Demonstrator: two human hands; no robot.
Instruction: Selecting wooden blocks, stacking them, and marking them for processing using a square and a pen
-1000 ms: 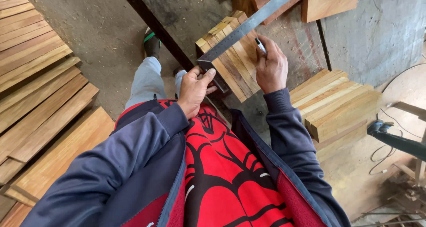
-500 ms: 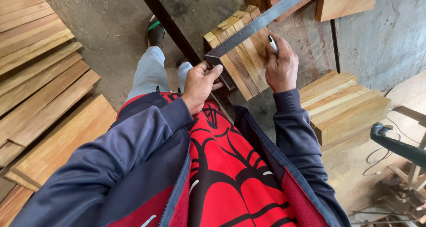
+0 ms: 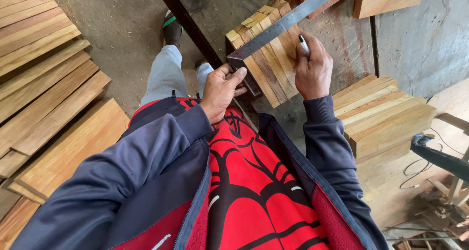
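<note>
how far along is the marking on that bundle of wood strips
Set up already: the metal square lies across the bundle of wood strips, its stock held at the near edge by the left hand. In hand: the right hand holds a pen beside the blade. Whether any line is drawn is unclear. A second stack waits alongside.

I am looking down at my left hand [image 3: 221, 91] gripping the stock of a steel try square [image 3: 273, 32], whose blade is lying across a bundle of short wood blocks [image 3: 266, 64]. My right hand [image 3: 313, 72] is resting on the blocks, pinching a pen [image 3: 304, 43] beside the blade. Long planks [image 3: 44, 98] are lying stacked at left.
</note>
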